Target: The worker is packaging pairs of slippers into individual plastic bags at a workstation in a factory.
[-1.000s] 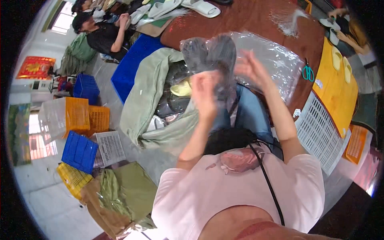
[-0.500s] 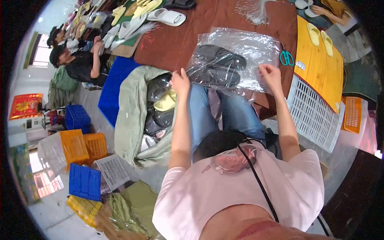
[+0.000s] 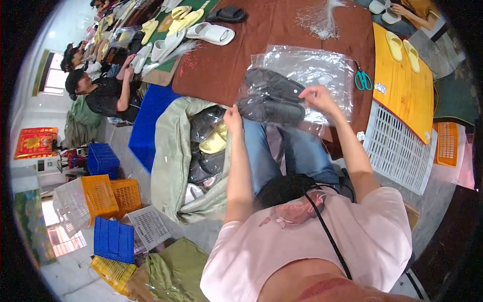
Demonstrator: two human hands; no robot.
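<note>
A pair of black slippers [image 3: 274, 111] lies inside a clear plastic bag [image 3: 329, 65] at the near edge of the brown-covered table, partly over my lap. At the bag's left end, my left hand [image 3: 233, 120] has its fingers closed on the plastic's edge. My right hand [image 3: 321, 99] pinches the film beside the slippers' right ends, thumb and fingers together. Just left of my left forearm stands an open pale green sack [image 3: 168, 151], holding bagged slippers, among them a yellow slipper [image 3: 214, 141] and dark ones.
Teal-handled scissors [image 3: 363, 80] lie right of the bag. A yellow board [image 3: 402, 85] with yellow slippers and a white crate [image 3: 397, 146] are at the right. White slippers [image 3: 211, 33] lie at the far left of the table. Other people [image 3: 108, 95] sit beyond; stacked crates [image 3: 100, 194] stand left.
My right hand has moved left, from the bag's right part to the slippers' ends. The slippers and bag have shifted slightly nearer in view, and my left hand's fingers have closed more.
</note>
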